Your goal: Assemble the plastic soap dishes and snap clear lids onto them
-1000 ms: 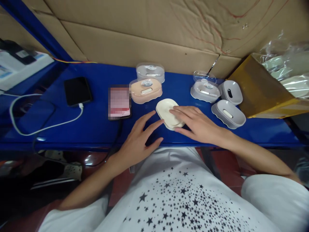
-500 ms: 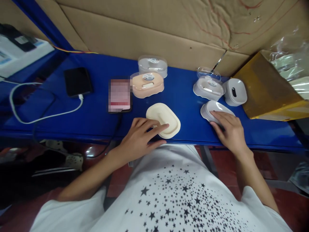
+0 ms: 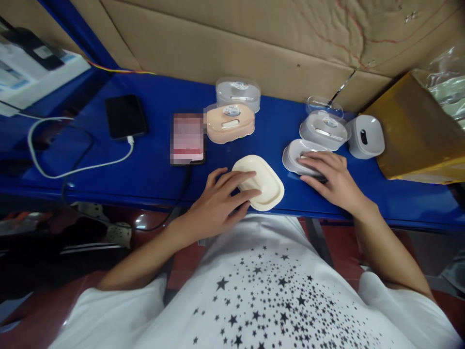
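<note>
My left hand (image 3: 223, 201) lies with fingers apart over a cream, shallow, rounded lid (image 3: 271, 186) at the table's front edge. Its fingertips rest on the lid's recessed face. My right hand (image 3: 330, 179) grips a white oval plastic box (image 3: 296, 151), fingers over its top and thumb at its near side; its right part is hidden by the hand. Just behind that box stands another white box under a clear cover (image 3: 323, 130). To the right is a white box with a dark slot (image 3: 366, 138).
A peach box with a clear cover (image 3: 230, 125) and a white covered one (image 3: 238, 92) stand at the back. Left of them lie a phone (image 3: 188, 138) and a black device (image 3: 125, 116) with a white cable. A cardboard box (image 3: 417, 135) stands at right.
My right hand has slid the white oval box left, in front of the covered white box. My left fingers have shifted slightly on the cream lid. The whole view has swung a little.
</note>
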The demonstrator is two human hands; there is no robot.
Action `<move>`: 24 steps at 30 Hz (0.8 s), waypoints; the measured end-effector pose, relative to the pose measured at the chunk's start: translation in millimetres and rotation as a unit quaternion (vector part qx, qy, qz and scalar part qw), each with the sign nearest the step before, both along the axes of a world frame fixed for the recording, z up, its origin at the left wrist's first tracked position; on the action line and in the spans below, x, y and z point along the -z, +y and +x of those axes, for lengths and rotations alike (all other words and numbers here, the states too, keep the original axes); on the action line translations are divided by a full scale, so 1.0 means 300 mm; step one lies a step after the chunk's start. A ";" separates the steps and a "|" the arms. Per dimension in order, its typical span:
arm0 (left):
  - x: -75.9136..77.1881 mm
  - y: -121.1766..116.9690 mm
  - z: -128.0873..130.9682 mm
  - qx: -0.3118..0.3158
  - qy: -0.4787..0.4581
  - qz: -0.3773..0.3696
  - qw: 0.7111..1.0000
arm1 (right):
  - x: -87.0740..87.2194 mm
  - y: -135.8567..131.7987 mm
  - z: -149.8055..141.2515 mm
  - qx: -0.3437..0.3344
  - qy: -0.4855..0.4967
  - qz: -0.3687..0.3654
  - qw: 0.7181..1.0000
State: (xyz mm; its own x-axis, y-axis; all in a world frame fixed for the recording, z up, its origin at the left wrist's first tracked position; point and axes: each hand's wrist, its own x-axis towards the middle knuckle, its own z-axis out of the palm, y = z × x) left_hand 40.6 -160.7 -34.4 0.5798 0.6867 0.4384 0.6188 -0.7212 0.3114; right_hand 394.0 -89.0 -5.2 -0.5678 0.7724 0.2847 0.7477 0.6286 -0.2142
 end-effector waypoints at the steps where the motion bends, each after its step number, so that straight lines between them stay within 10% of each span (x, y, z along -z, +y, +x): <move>1: 0.001 -0.001 0.002 -0.012 -0.008 -0.003 1.000 | 0.006 0.000 0.004 0.016 -0.010 0.011 1.000; 9: 0.017 -0.002 0.022 -0.095 0.005 -0.046 0.994 | -0.001 -0.003 0.018 0.037 -0.039 0.030 0.998; 24: 0.032 0.011 -0.003 -0.027 -0.050 -0.010 0.998 | 0.017 0.001 0.012 0.152 -0.012 0.096 0.984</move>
